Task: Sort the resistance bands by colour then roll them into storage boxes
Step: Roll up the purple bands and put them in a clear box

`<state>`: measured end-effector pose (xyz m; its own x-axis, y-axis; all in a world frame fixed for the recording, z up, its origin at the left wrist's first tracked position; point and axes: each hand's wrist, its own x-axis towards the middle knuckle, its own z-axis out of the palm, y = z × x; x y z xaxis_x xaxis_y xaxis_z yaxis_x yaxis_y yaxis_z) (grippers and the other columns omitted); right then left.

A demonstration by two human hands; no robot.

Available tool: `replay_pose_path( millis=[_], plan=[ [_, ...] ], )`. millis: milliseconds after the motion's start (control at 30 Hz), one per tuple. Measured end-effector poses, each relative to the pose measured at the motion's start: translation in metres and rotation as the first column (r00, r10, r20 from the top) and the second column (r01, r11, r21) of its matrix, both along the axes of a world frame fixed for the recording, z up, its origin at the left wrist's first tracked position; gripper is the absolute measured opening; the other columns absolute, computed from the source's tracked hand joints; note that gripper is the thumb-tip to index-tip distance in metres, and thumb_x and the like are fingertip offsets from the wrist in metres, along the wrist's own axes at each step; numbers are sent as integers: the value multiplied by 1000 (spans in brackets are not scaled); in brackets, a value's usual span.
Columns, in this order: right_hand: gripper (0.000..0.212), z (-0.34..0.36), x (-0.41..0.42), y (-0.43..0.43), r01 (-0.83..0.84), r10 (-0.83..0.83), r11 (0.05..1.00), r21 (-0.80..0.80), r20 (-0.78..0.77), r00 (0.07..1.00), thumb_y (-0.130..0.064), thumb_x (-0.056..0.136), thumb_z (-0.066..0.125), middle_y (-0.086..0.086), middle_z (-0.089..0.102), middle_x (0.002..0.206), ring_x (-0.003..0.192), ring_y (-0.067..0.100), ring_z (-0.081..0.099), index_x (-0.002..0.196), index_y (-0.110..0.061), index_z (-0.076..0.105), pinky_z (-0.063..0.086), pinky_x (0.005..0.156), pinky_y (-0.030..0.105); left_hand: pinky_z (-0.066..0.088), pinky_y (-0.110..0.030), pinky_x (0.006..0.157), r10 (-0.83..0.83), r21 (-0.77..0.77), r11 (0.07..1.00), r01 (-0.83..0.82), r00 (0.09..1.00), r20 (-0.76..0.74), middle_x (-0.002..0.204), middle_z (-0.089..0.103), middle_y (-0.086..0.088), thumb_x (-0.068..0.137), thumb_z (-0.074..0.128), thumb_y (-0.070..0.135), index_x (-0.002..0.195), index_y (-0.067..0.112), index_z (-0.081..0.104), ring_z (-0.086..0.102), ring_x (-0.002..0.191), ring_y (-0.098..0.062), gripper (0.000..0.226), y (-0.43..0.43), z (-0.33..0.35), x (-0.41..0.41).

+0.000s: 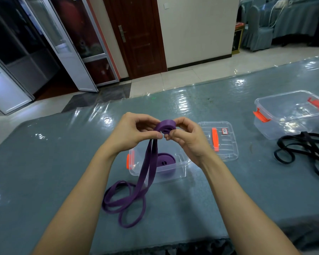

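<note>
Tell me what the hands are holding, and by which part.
The left hand and right hand both pinch a purple resistance band at its rolled-up end, one on each side of the coil; the loose tail hangs to the table.

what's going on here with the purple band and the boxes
A person is rolling a purple band into a coil, pinching it with the fingers of the left hand and the right hand, above an open clear box. The unrolled part hangs down and loops on the table. One rolled band already lies in that box, and a lid lies to its right. Farther right, a second box stands open beside tangled black bands.
</note>
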<state>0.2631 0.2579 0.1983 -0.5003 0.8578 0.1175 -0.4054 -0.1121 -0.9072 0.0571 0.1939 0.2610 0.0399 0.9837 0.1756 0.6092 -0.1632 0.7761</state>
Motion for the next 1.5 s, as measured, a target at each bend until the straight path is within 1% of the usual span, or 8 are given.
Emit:
replay_pose_path(
  millis=[233,433,700,933,1033,1233,1367,1500],
  plan=[
    [30,-7,-6,-6,-106,77,982,-154,-186,980,18,93,63,20,73,95,84,27,72,122,8,63,60,100,39,63,-26,94,60,70,994,-78,971,230,107,85,-2,84,93,12,116,19,83,82,104,-20,34,0,-15,9],
    [52,-1,19,10,-118,-100,924,363,529,843,-30,83,94,-5,75,117,77,11,66,131,-28,74,60,81,23,66,-33,88,68,-37,996,-78,975,-212,91,84,9,77,100,18,111,25,81,81,88,-9,40,-4,-5,-4],
    [27,13,4,4,-329,-252,754,569,712,655,-31,88,89,-3,72,99,84,15,69,111,-19,82,55,77,27,65,-34,79,-47,-116,993,-14,861,-507,87,77,11,73,101,20,99,33,53,73,82,-2,57,4,14,10],
    [18,8,6,7,-228,-235,783,579,614,753,-17,82,91,3,71,86,70,15,66,98,-13,82,57,69,33,66,-39,88,-37,-77,997,18,970,-241,89,82,3,72,102,14,101,24,67,79,86,-19,47,-1,7,-1],
    [18,5,8,11,-63,-152,887,458,417,896,0,86,86,16,72,79,67,21,67,101,-8,80,61,72,45,65,-30,91,-7,-28,1000,7,1000,12,98,84,-1,73,101,12,112,19,77,82,95,-20,46,-4,0,-6],
    [23,1,3,11,-19,-6,973,229,108,994,-6,92,77,21,79,93,78,25,73,115,-2,75,60,84,34,63,-23,88,66,30,996,-79,945,321,102,86,-4,74,95,18,106,28,86,83,100,-21,35,-9,-16,10],
    [26,-9,2,9,-139,98,978,155,245,964,-2,97,76,22,81,97,84,27,77,122,-3,72,62,98,44,65,-28,85,116,-17,993,-114,986,123,93,86,-1,76,99,14,105,19,87,83,90,-19,32,-7,-13,-2],
    [45,-6,3,10,-252,-138,854,456,665,734,-38,83,93,-12,73,113,77,10,70,124,-32,74,61,78,28,66,-37,83,39,-106,991,-82,935,-354,82,83,7,76,100,23,99,23,88,79,78,-8,26,-7,-11,-6]
  ],
)
